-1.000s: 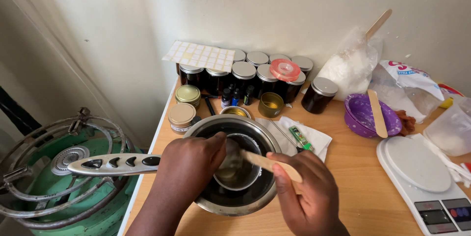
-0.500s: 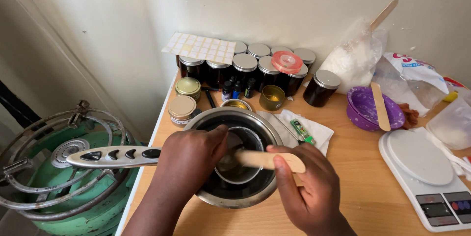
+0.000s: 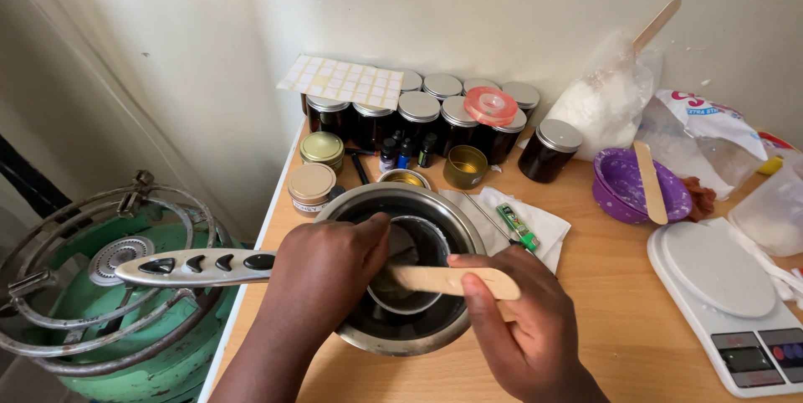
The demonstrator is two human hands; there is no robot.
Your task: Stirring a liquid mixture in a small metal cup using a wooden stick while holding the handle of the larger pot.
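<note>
Stick has swung flatter in the cup

Right hand (image 3: pixel 523 328) pinches the wooden stick (image 3: pixel 452 281), left hand (image 3: pixel 322 265) keeps gripping the small metal cup (image 3: pixel 410 273) inside the steel pot (image 3: pixel 401 273).

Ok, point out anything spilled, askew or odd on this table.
Nothing is spilled. Two small oddities: a sheet of stickers lies draped across the dark jars, and a pink tape roll sits tilted on their lids. The pot and the wooden stick look normal.

Wooden stick (image 3: pixel 452 281) in the right hand (image 3: pixel 523 328) now flatter, its tip slightly lower in the small inner pot (image 3: pixel 407 265).
</note>
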